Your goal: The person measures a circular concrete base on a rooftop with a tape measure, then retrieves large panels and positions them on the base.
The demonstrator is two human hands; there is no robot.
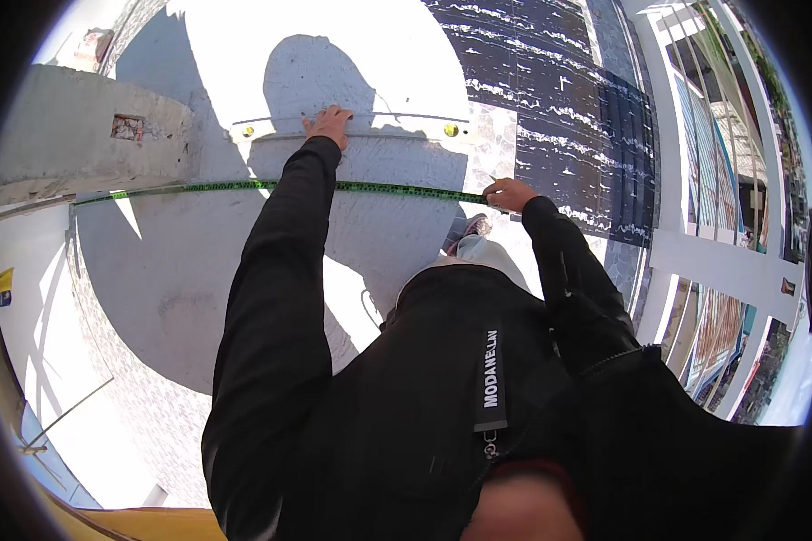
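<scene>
Green tape (244, 187) stretches taut from the concrete ledge (72, 135) at far left across a pale, rough surface in sunlight. Its far end is beyond my reach, so I judge that a harder pull could slip it off the ledge or twist it, spoiling the measure.

Above the tape, my left hand (329, 122) lies flat with fingers loosely spread. It presses on a long metal straightedge (406, 127) rather than closing round it. With only that pressure on it, I think a shift of my weight could slide it out of line. The straightedge is thin and pale, with a yellow spot near each end.

Further right, my right hand (507, 192) pinches the tape's near end between fingers and thumb. The tape is narrow and bright green, its dark markings too small to read. It lies below the straightedge, apart from it. Rightmost are dark tiles (550, 90) and a white railing (695, 252).
</scene>
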